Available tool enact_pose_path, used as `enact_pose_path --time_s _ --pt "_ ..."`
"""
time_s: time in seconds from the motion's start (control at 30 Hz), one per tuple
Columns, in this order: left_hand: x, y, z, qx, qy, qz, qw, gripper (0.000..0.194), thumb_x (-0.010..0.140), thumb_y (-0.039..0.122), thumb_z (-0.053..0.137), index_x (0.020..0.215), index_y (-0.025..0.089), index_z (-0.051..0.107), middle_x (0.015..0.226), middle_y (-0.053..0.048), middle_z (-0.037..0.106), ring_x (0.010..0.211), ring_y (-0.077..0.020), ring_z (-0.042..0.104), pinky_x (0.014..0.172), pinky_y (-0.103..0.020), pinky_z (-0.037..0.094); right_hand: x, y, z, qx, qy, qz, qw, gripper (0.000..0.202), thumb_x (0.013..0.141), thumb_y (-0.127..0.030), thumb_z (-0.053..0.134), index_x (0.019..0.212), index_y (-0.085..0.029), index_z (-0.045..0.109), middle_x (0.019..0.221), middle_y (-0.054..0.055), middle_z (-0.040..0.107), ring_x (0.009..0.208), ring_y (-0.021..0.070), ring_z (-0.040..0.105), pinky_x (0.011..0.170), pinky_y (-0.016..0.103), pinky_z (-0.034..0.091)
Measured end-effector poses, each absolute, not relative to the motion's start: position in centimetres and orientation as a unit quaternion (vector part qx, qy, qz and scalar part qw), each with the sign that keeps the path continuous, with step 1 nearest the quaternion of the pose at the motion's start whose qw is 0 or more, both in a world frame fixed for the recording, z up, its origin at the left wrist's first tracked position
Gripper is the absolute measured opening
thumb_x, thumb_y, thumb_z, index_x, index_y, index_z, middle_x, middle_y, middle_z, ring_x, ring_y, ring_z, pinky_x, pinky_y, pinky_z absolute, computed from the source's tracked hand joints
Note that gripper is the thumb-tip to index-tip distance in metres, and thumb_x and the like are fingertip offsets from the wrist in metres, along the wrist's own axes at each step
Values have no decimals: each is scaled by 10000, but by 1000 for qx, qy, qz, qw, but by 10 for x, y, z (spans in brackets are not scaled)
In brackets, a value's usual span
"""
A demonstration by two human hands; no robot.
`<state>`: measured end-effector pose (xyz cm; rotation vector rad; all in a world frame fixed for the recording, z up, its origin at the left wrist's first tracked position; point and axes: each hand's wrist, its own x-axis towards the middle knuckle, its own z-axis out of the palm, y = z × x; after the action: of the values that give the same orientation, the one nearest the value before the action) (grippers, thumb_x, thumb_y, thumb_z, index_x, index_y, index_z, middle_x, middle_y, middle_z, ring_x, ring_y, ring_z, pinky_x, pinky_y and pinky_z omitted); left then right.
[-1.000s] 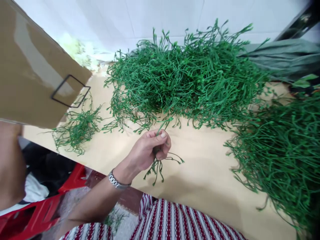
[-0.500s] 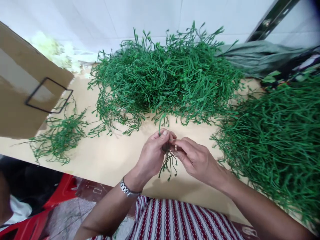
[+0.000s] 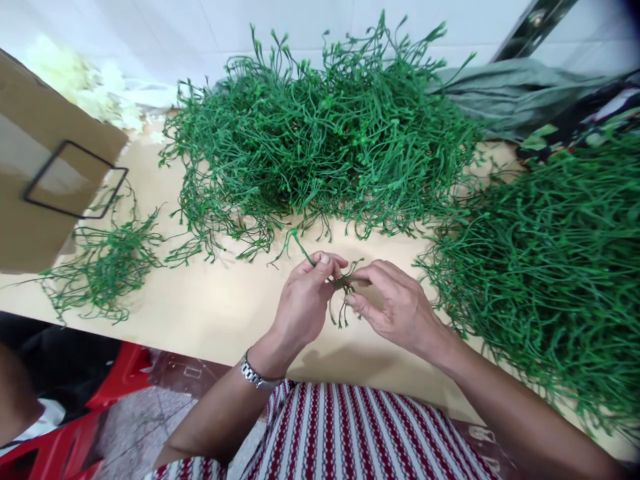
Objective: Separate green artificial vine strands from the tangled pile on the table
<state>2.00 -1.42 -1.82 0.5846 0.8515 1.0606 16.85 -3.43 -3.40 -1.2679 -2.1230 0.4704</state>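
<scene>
- Far left, a brown cardboard box (image 3: 45,180) overhangs the desk's (image 3: 220,313) left edge, and a small clump of green sprigs (image 3: 100,267) lies loose just beside it.
- At the desk's back edge sits a big heap of green plastic stems (image 3: 325,140), tangled and springy-looking.
- Centre, near the front edge: the left hand (image 3: 303,303), watch on its wrist, has its grip pinched on a thin green sprig (image 3: 343,293), thumb pressing the stalk against the fingers.
- The sprig is held just above the desk, between both hands, with one long stalk poking out past the left fingers.
- The right hand (image 3: 395,307) pinches the sprig's branching end with its fingertips.
- I'd call the sprig feather-light, bendy and thin; best held at the thicker stalk, not the fine tips.
- Right edge: another dense pile of stems (image 3: 550,267) spreads wide.
</scene>
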Motion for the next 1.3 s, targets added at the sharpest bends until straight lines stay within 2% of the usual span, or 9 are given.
enact_pose_path --time_s 0.13,0.2,0.33,0.47,0.57,0.77,1.0,1.17,1.3 --pt "24 -17 -16 277 369 473 751 173 765 244 575 638 132 538 841 -28 531 750 -125 503 709 -277 455 164 -31 -33 -498 -795 171 300 351 799 -447 538 998 -159 508 896 94 575 839 221 515 737 363 428" --pt "24 -18 -14 285 368 463 755 190 747 258 597 621 131 533 859 -28 532 750 -115 495 695 -250 452 160 -29 -33 -497 -800 192 276 332 793 -447 547 957 -160 516 886 92 569 823 215 513 720 354 432" --pt "19 -17 -15 342 377 417 753 215 758 290 583 626 129 533 923 -34 520 713 -93 470 673 -230 451 162 -27 -34 -460 -801 271 271 106 830 -270 530 811 -166 519 834 55 564 792 163 520 693 284 422" --pt "10 -14 -19 445 407 369 708 230 805 330 524 679 138 524 995 -44 500 738 -100 465 662 -231 457 173 -27 -32 -439 -809 312 234 31 820 -182 519 817 -160 541 784 33 549 747 144 496 663 262 395" --pt "8 -12 -19 507 418 349 668 218 830 337 483 730 146 520 916 -43 512 735 -111 469 649 -228 460 178 -26 -30 -435 -817 310 217 50 820 -159 502 821 -145 550 779 44 544 768 158 482 691 280 385" --pt "7 -11 -17 571 455 360 581 259 845 312 465 663 137 521 640 -2 486 631 -103 471 635 -213 403 176 -25 -33 -439 -800 345 217 105 847 -142 448 844 -149 553 752 35 535 750 150 472 676 272 377" --pt "2 -13 -26 517 431 353 649 276 830 381 479 690 146 517 634 8 512 553 -114 538 565 -238 425 172 -30 -41 -436 -749 449 217 174 886 -156 355 890 -159 529 756 6 536 652 99 466 592 221 368" --pt "5 -17 -17 552 457 349 604 264 828 341 485 667 136 524 609 1 505 584 -111 495 581 -221 399 165 -32 -41 -452 -716 482 225 178 889 -273 393 876 -152 522 749 14 544 651 106 476 576 226 369" --pt "7 -21 -14 624 464 310 547 237 850 295 436 679 148 507 587 15 456 567 -106 424 544 -218 336 158 -35 -40 -483 -719 449 220 152 845 -309 470 823 -161 496 680 -17 494 587 93 440 527 216 329"
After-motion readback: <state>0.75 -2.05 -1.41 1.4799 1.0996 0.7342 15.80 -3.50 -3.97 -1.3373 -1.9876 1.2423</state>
